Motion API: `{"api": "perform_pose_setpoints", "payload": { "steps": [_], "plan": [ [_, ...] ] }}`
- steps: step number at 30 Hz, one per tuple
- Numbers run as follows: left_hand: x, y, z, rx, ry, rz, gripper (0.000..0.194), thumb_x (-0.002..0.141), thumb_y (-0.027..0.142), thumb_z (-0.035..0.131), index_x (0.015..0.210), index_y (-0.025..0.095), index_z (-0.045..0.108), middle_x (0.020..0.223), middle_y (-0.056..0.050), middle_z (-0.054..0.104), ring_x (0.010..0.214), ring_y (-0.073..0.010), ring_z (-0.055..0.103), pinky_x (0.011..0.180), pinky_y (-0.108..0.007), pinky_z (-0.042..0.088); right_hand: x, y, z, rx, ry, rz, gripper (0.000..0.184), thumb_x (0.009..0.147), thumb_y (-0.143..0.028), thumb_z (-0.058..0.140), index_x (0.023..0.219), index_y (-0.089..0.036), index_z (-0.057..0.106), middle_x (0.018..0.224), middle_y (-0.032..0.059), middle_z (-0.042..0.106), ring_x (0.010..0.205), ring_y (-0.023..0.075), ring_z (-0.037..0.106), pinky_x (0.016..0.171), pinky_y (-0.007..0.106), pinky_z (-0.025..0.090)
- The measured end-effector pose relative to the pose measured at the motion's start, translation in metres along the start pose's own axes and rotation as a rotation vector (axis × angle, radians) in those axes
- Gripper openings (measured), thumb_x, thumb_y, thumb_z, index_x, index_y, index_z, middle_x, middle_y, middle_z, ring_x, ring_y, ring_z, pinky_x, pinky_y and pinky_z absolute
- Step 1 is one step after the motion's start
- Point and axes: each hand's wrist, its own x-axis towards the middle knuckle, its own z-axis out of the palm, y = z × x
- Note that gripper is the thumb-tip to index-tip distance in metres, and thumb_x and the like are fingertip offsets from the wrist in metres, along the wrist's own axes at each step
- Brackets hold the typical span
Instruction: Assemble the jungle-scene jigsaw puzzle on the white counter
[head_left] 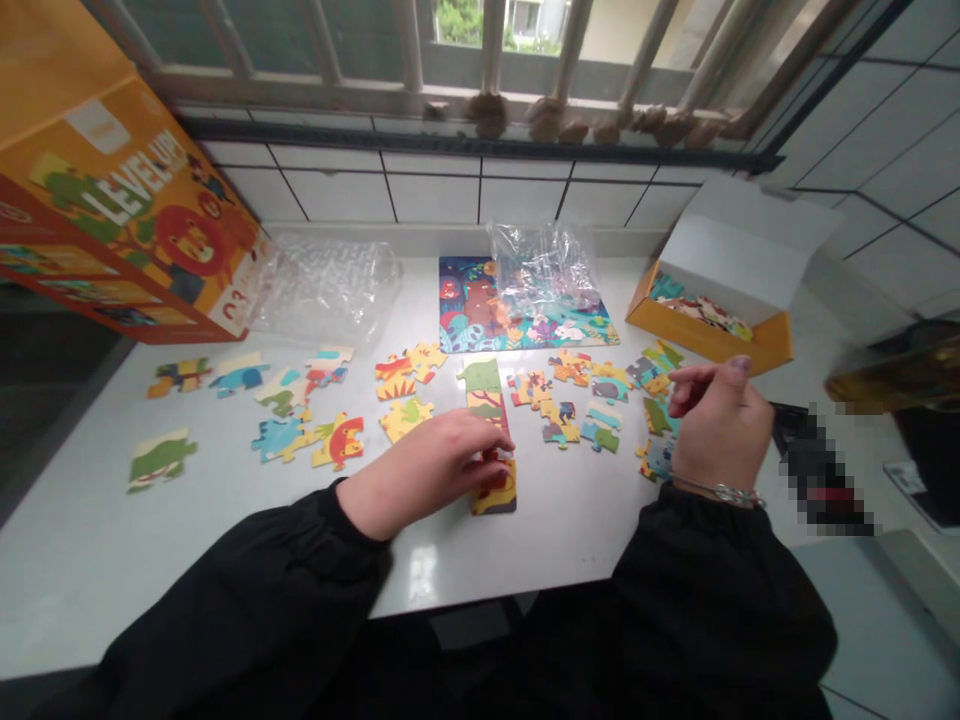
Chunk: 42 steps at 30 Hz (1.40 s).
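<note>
My left hand (431,468) lies on a short column of joined puzzle pieces (489,420) at the middle of the white counter (90,560), fingers together and pressing on the lower pieces. My right hand (716,420) hovers above loose pieces (656,415) on the right, fingers curled with the index finger pointing left; I cannot see anything in it. Several loose colourful pieces (334,440) lie scattered to the left and right of the column.
A finished puzzle picture (480,310) lies at the back under a crumpled clear bag (544,265). Another clear bag (330,290) and an orange game box (127,200) sit back left. An open yellow box (712,330) holds more pieces at the right.
</note>
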Motion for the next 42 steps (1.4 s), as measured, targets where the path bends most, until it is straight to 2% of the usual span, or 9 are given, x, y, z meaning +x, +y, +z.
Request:
{"api": "perform_pose_setpoints", "payload": {
  "steps": [3,6,10,16,20,26,30,36,42],
  "plan": [
    [-0.003,-0.005,-0.001,0.021,0.018,-0.024,0.014,0.102,0.025,0.082,0.115,0.023,0.075,0.099,-0.002,0.075,0.094,-0.0205,0.065,0.085,-0.035,0.047,0.002,0.002,0.001,-0.004,0.023,0.002,0.074,0.113,-0.074,0.035,0.074,-0.022,0.071,0.062,0.0008,0.056,0.056,0.0171,0.054,0.056,0.034,0.039],
    [-0.003,-0.002,0.0,0.041,0.022,0.023,0.011,0.105,0.027,0.078,0.112,0.021,0.072,0.102,-0.003,0.074,0.097,-0.0208,0.063,0.087,-0.036,0.047,0.003,0.005,0.002,0.002,0.028,-0.013,0.073,0.113,-0.075,0.036,0.073,-0.024,0.07,0.061,0.0009,0.056,0.055,0.0179,0.053,0.055,0.034,0.039],
    [-0.001,0.004,0.003,0.058,-0.02,0.069,0.009,0.106,0.027,0.075,0.107,0.02,0.069,0.102,-0.003,0.07,0.095,-0.0207,0.06,0.085,-0.037,0.044,0.004,0.005,0.002,-0.019,0.026,-0.009,0.076,0.112,-0.077,0.033,0.074,-0.024,0.07,0.061,0.0016,0.056,0.055,0.0181,0.054,0.055,0.033,0.04],
    [-0.001,0.004,0.002,0.088,-0.05,0.046,0.01,0.106,0.028,0.075,0.107,0.019,0.07,0.103,-0.004,0.068,0.095,-0.0212,0.059,0.083,-0.038,0.043,0.003,0.004,0.002,-0.006,0.026,-0.013,0.077,0.112,-0.077,0.033,0.073,-0.023,0.071,0.061,0.0017,0.056,0.055,0.0182,0.055,0.056,0.034,0.041],
    [-0.002,0.007,-0.003,0.079,-0.049,0.036,0.017,0.106,0.035,0.077,0.11,0.02,0.071,0.106,-0.005,0.069,0.099,-0.0223,0.06,0.086,-0.038,0.044,0.003,0.006,0.003,-0.018,0.031,-0.008,0.078,0.112,-0.078,0.031,0.073,-0.024,0.07,0.062,0.002,0.056,0.055,0.0183,0.054,0.056,0.034,0.041],
    [-0.002,0.008,-0.009,0.115,-0.071,0.007,0.037,0.099,0.051,0.084,0.096,0.018,0.068,0.1,-0.005,0.064,0.094,-0.0227,0.056,0.082,-0.038,0.042,0.004,0.005,0.001,-0.003,0.019,-0.002,0.073,0.111,-0.077,0.037,0.073,-0.026,0.07,0.061,0.0012,0.056,0.055,0.0189,0.054,0.055,0.035,0.04],
    [-0.003,0.007,-0.009,0.13,-0.1,0.003,0.036,0.096,0.049,0.088,0.096,0.018,0.069,0.101,-0.006,0.063,0.095,-0.0232,0.056,0.082,-0.037,0.042,0.004,0.006,0.002,-0.025,0.026,0.003,0.075,0.11,-0.08,0.035,0.073,-0.026,0.07,0.062,0.0013,0.056,0.055,0.0192,0.054,0.055,0.034,0.04],
    [-0.003,0.007,-0.007,0.128,-0.094,0.014,0.034,0.096,0.046,0.088,0.096,0.018,0.068,0.101,-0.006,0.063,0.094,-0.0228,0.056,0.083,-0.038,0.041,0.005,0.009,0.002,-0.019,0.018,-0.012,0.074,0.112,-0.077,0.034,0.073,-0.024,0.071,0.062,0.0014,0.056,0.054,0.018,0.053,0.055,0.033,0.04],
    [-0.004,0.006,-0.004,0.143,-0.092,0.019,0.036,0.097,0.048,0.088,0.095,0.019,0.067,0.102,-0.005,0.062,0.094,-0.0226,0.055,0.082,-0.038,0.041,0.005,0.008,0.002,-0.035,0.012,-0.01,0.078,0.11,-0.082,0.032,0.072,-0.025,0.07,0.062,0.0016,0.055,0.054,0.0182,0.053,0.054,0.034,0.04]
  ]
}}
